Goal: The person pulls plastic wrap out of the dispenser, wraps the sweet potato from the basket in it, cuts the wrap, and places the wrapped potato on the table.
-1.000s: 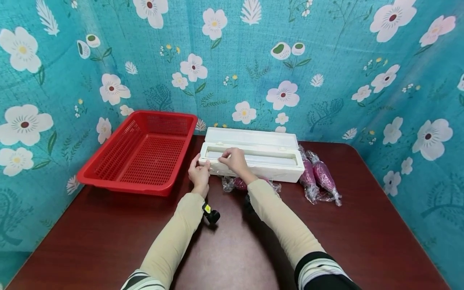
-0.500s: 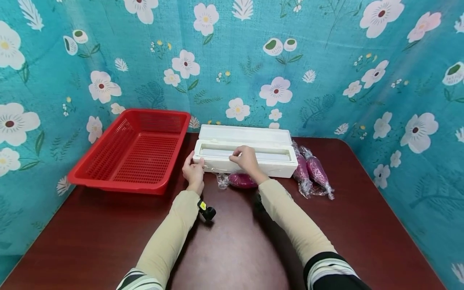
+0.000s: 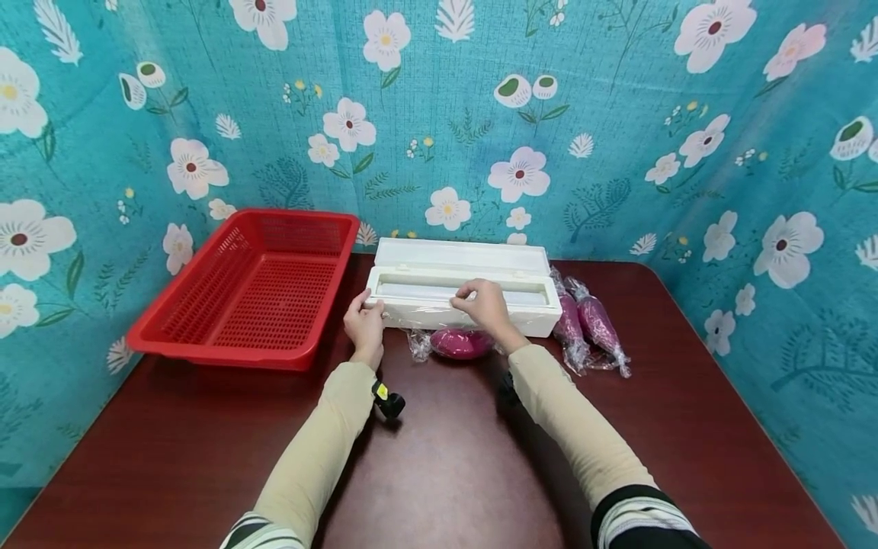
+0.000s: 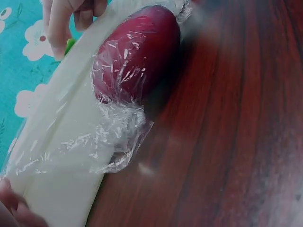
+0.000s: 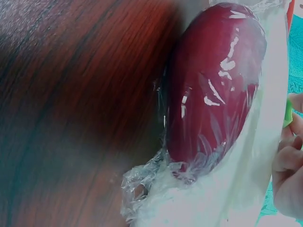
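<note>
A long white cling film box stands with its lid raised at the back and a white roll inside. My left hand grips its left front corner, thumb in front. My right hand pinches a small green slider at the box's front edge, right of the middle. Clear film hangs over the front face. Against the front of the box lies a glossy purple-red oval thing wrapped in clear film with twisted ends; its right end is partly hidden behind the right wrist.
Two more film-wrapped purple-red things, one at the box's right end and one beside it, lie on the dark red-brown table. A red slotted basket stands left of the box. A flowered teal cloth hangs behind.
My right hand has slid rightward along the front edge of the box, uncovering more of the wrapped thing in front. The left hand has kept its place at the left corner.
</note>
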A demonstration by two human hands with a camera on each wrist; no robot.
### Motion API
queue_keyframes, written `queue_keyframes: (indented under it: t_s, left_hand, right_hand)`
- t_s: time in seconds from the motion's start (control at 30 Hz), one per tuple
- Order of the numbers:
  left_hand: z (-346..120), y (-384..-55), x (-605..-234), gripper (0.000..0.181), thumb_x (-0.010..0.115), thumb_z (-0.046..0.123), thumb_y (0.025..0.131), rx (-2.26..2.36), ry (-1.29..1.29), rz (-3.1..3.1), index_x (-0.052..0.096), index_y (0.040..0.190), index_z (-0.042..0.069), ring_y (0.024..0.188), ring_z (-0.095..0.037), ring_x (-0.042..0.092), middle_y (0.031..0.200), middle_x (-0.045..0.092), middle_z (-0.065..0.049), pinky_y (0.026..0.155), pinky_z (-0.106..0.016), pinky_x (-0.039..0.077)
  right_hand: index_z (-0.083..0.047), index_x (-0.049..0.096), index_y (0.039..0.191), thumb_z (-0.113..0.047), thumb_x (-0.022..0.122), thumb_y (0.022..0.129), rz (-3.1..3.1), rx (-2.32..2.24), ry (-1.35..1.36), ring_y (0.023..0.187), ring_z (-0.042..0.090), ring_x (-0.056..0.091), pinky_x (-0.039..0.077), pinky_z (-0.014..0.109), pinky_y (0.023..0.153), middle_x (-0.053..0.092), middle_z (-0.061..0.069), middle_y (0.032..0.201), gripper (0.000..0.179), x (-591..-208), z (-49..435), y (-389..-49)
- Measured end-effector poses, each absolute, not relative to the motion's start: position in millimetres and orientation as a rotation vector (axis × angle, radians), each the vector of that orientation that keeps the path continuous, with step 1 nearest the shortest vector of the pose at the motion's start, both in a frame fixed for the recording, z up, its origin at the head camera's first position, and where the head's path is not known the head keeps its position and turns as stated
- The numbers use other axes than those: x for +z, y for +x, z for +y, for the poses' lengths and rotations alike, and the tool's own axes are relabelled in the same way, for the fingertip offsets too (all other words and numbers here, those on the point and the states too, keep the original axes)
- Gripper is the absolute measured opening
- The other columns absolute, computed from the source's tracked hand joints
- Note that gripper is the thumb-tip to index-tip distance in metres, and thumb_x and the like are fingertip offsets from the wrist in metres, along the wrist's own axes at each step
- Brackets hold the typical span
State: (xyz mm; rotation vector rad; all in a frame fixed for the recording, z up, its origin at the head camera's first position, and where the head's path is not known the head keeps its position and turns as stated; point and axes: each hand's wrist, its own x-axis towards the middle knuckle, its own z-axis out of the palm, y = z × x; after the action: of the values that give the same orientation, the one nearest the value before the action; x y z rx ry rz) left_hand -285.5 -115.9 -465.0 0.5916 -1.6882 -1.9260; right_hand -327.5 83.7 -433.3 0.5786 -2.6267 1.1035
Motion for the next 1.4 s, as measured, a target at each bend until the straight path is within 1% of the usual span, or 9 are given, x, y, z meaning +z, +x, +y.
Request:
queue_keyframes:
  t_s: [0.3,0.53,0.67,0.8,0.93,1.0,1.1,1.17,1.4]
  left_hand:
    - [-120.7,-285.5,-465.1,0.028,0.055,0.0,0.08,-1.88,0.423,-1.851,0.065,0.106,0.001,0.05,-0.011,0.055,0.073,0.063,-0.012,0.039,-0.016,0.036]
    - [-122.9,-283.5,-467.9,0.031,0.059,0.013,0.086,-2.072,0.378,-1.741,0.061,0.112,-0.003,0.042,-0.008,0.046,0.061,0.055,-0.003,0.038,-0.018,0.036]
    - [-121.9,-281.9,-468.2,0.032,0.061,0.025,0.084,-2.101,0.43,-1.75,0.066,0.098,-0.004,0.042,-0.008,0.046,0.058,0.054,0.0,0.039,-0.02,0.035]
    - [-121.3,-281.6,-467.5,0.028,0.059,0.022,0.086,-2.067,0.449,-1.798,0.066,0.089,-0.005,0.04,-0.01,0.049,0.06,0.056,-0.002,0.038,-0.022,0.038]
    - [-122.4,-284.8,-466.4,0.021,0.057,0.017,0.087,-1.895,0.387,-1.936,0.069,0.094,0.001,0.036,-0.01,0.05,0.062,0.058,-0.008,0.043,-0.031,0.046]
    - [-123.6,-286.2,-467.0,0.021,0.057,0.022,0.087,-1.721,0.388,-2.057,0.07,0.088,0.007,0.036,-0.009,0.05,0.062,0.06,-0.007,0.046,-0.034,0.047]
    - [-125.9,-287.3,-470.3,0.022,0.055,0.031,0.087,-1.467,0.406,-2.202,0.069,0.079,0.015,0.04,-0.011,0.051,0.061,0.061,-0.002,0.045,-0.028,0.04]
    - [-127.2,-288.1,-473.3,0.023,0.054,0.036,0.087,-1.335,0.42,-2.26,0.066,0.076,0.019,0.045,-0.012,0.052,0.059,0.06,0.003,0.046,-0.031,0.037]
    - [-125.9,-291.0,-475.2,0.019,0.054,0.034,0.088,-1.24,0.412,-2.249,0.069,0.088,0.022,0.056,-0.016,0.053,0.056,0.057,0.002,0.053,-0.035,0.04]
  right_hand:
    - [-0.003,0.068,0.074,-0.01,0.069,0.075,-2.613,1.134,0.579,0.066,0.02,0.056,0.044,0.034,0.064,0.065,0.006,0.075,0.007,-433.7,85.7,-325.2]
    - [-0.004,0.068,0.075,-0.014,0.068,0.077,-2.632,1.141,0.591,0.069,0.02,0.057,0.045,0.034,0.064,0.065,0.005,0.073,0.01,-432.7,84.2,-323.9]
    - [-0.005,0.068,0.073,-0.019,0.07,0.077,-2.639,1.131,0.578,0.068,0.019,0.057,0.045,0.033,0.062,0.064,0.004,0.073,0.015,-435.5,84.5,-324.2]
    - [-0.006,0.068,0.074,-0.022,0.071,0.076,-2.651,1.105,0.586,0.069,0.018,0.057,0.046,0.032,0.062,0.065,0.004,0.074,0.017,-437.9,84.6,-324.7]
    - [-0.006,0.068,0.074,-0.022,0.072,0.076,-2.652,1.114,0.579,0.068,0.019,0.058,0.046,0.033,0.062,0.065,0.005,0.074,0.017,-436.7,84.5,-324.7]
    - [-0.005,0.067,0.074,-0.023,0.073,0.075,-2.653,1.124,0.564,0.068,0.019,0.057,0.046,0.033,0.062,0.064,0.005,0.074,0.019,-435.5,83.8,-323.8]
    - [-0.005,0.067,0.072,-0.024,0.074,0.074,-2.66,1.124,0.539,0.068,0.019,0.057,0.045,0.032,0.061,0.064,0.005,0.074,0.02,-434.4,81.7,-322.5]
    - [-0.005,0.068,0.072,-0.024,0.073,0.074,-2.668,1.117,0.522,0.067,0.019,0.057,0.045,0.032,0.06,0.064,0.005,0.073,0.02,-434.0,80.4,-322.5]
    - [-0.004,0.069,0.072,-0.017,0.073,0.075,-2.642,1.139,0.568,0.068,0.02,0.057,0.046,0.034,0.063,0.064,0.005,0.071,0.014,-429.7,83.6,-324.7]
